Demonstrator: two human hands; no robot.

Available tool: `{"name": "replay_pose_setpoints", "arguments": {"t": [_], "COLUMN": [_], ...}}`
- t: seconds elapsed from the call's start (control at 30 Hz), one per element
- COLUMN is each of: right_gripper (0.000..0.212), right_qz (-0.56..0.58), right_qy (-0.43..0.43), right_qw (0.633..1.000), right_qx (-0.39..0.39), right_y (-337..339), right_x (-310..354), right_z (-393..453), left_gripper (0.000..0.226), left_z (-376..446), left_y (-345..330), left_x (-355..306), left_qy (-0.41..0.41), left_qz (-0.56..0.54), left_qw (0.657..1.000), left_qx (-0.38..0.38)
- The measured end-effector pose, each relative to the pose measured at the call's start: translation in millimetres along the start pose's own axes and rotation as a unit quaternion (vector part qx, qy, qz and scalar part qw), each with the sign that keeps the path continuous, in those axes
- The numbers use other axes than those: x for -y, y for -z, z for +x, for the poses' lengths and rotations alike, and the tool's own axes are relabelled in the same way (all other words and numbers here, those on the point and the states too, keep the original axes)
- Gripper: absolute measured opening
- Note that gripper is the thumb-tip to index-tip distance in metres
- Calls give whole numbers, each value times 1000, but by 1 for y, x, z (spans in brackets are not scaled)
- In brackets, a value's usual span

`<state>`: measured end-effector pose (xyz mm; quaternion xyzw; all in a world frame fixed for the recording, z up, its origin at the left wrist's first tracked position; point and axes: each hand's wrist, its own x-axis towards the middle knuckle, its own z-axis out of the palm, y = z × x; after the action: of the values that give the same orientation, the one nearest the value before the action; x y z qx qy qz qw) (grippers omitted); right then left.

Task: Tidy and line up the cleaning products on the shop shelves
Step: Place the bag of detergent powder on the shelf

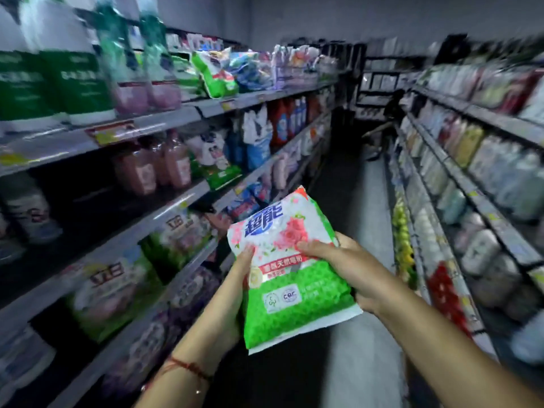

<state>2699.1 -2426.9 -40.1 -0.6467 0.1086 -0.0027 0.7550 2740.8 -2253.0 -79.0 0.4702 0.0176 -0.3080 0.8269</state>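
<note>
Shelves (164, 198) of blurred cleaning products fill the left of the frame, and more run up the right. At lower centre we hold a green and white detergent bag (290, 269) upright over the aisle. Our left hand (235, 278) has its grip clamped on its left edge; our right hand (347, 266) clamps its right side.

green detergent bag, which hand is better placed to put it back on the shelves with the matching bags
Left, probably. The left hand grips the green detergent bag on the side facing the left shelves; the right hand holds the aisle side.
</note>
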Motion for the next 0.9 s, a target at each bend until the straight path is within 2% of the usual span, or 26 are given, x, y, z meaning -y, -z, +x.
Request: {"name": "replay_pose_setpoints", "arguments": {"t": [0.17,0.27,0.57,0.67,0.8,0.9], "right_gripper": [19,18,12,15,40,55], "right_qz": [-36,-73,-107,-70,49,149], "right_qy": [27,43,41,14,-25,-73], "right_qw": [998,994,992,996,996,982], "right_qx": [-54,-67,-55,-45,-63,-94], "right_y": [66,87,112,116,119,116], "right_x": [1,12,16,17,15,7], "right_z": [-2,1,59,95,154,201], "left_gripper": [61,57,58,47,33,21], "left_z": [46,66,148,173,205,224], "left_y": [-59,-83,-73,-72,-72,-76], "left_x": [49,58,47,21,-24,-54], "left_qy": [37,38,46,21,-35,-86], "left_qz": [-17,-22,-1,29,96,162], "left_qw": [998,999,999,998,994,983], "left_qx": [42,32,-27,-47,-36,-12]}}
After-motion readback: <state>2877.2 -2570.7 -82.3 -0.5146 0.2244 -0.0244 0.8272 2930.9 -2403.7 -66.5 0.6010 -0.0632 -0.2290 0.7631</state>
